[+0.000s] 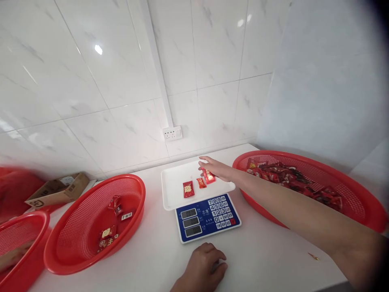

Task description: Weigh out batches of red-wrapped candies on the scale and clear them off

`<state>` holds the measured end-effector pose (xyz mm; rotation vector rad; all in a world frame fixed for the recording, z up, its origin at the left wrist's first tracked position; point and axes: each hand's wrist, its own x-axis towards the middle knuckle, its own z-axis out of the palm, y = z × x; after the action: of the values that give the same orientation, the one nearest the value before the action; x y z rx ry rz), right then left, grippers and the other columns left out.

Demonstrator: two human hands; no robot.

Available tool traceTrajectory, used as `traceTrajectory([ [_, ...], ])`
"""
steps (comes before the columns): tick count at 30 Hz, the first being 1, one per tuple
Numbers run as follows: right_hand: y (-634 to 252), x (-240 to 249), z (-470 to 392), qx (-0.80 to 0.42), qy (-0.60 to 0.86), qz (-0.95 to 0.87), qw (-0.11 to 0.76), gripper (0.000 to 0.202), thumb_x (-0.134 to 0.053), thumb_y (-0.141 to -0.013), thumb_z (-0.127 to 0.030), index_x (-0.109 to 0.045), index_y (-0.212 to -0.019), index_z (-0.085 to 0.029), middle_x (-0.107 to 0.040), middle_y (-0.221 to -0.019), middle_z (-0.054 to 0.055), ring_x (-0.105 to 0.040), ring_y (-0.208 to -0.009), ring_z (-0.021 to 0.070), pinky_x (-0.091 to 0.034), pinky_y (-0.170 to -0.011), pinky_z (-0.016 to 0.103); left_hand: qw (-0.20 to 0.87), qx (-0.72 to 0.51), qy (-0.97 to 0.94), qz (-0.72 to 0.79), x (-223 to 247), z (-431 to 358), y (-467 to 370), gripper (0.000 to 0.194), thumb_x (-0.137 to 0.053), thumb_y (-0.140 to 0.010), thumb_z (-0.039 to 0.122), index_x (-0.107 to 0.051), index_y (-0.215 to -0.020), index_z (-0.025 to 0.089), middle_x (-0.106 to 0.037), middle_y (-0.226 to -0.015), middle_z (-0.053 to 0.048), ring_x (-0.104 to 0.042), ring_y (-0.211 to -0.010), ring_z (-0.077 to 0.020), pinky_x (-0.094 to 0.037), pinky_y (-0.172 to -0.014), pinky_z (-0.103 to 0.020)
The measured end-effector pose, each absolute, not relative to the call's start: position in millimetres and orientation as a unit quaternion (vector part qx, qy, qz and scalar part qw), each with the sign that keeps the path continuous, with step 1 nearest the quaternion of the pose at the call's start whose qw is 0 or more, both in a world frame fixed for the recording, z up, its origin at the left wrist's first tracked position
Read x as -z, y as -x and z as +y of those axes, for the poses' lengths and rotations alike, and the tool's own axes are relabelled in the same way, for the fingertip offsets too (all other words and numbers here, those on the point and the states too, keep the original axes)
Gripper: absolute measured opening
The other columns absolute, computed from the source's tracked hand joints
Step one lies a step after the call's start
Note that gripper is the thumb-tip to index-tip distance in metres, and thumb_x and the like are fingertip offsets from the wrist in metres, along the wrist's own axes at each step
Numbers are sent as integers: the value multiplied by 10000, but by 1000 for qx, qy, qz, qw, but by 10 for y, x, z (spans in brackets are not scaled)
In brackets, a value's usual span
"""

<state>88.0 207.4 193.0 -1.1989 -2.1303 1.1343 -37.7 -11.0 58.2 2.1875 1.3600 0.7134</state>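
While its wrist is cut off by the lower edge, the left hand (pixel 203 265) is at the white bench (pixel 261 263), its grip loosely curled, thumb and forefinger slightly apart, palm hidden. At the left edge, another person's hand (pixel 13 257), partly cut off, reaches into a red basket (pixel 44 233). Beyond the left hand stands a scale (pixel 209 221); its keypad reads 0 to 9, the panel bears "志准", and the dim display digits are hard to make out. On its tray (pixel 173 184) lie a large red packet (pixel 188 190) with gold characters and a small packet (pixel 201 183). A third packet (pixel 209 177) is just beneath the right hand (pixel 217 167), partly covered; whether that grip is clamped on it, one cannot tell. The right-hand basket (pixel 331 178) holds heaped wrappers, partly hidden by the forearm. Farthest is a wall socket (pixel 172 133).
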Motion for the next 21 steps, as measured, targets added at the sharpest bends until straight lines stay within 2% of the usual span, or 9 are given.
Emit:
traceTrajectory([
  [2,-967,-1954,2142,-378,442,-775,245,582,-377,-890,-505,-279,-1393,-229,-577,-1247,101,-612,-1018,170,-517,-800,275,231,-261,-798,492,-566,-104,374,191,-572,-753,162,-658,-913,223,-655,-823,-43,-613,-739,-176,-494,-654,-254],
  [4,-1147,-1986,2262,-319,474,-772,278,534,-451,-886,-404,-308,-1374,-243,-503,-1331,78,-527,-1145,173,-456,-916,296,232,-263,-799,489,-552,-97,371,194,-561,-753,154,-657,-909,218,-653,-818,-45,-613,-737,-179,-493,-651,-259],
  [7,-1582,-1986,2485,-212,565,-730,321,402,-369,-927,-247,-361,-1327,-210,-445,-1365,79,-423,-1234,170,-343,-1028,337,234,-260,-802,485,-534,-77,372,189,-545,-765,159,-652,-910,218,-651,-824,-49,-613,-731,-178,-489,-635,-252],
  [9,-1913,-1916,2608,-158,630,-689,320,355,-324,-947,-242,-407,-1287,-181,-464,-1326,104,-441,-1206,198,-355,-1009,395,234,-255,-807,479,-509,-57,377,184,-543,-770,164,-648,-911,220,-648,-822,-49,-613,-721,-173,-485,-619,-241],
  [11,-2198,-1787,2690,-132,677,-663,291,333,-449,-915,-302,-477,-1221,-173,-512,-1254,94,-518,-1103,221,-424,-921,447,231,-251,-814,470,-468,-33,386,183,-548,-766,166,-645,-912,220,-643,-809,-47,-614,-714,-169,-483,-611,-231],
  [14,-2446,-1552,2770,-125,706,-661,222,316,-537,-874,-319,-534,-1154,-172,-559,-1176,71,-574,-990,197,-484,-832,416,226,-252,-821,459,-394,6,400,183,-557,-756,160,-642,-909,213,-634,-788,-45,-615,-696,-161,-482,-610,-221],
  [21,-2467,-1352,2921,-144,718,-676,80,320,-533,-877,-318,-529,-1157,-163,-570,-1149,71,-588,-955,188,-502,-799,394,227,-256,-815,467,-350,22,395,182,-546,-759,148,-643,-903,203,-626,-775,-47,-609,-672,-152,-470,-588,-206],
])
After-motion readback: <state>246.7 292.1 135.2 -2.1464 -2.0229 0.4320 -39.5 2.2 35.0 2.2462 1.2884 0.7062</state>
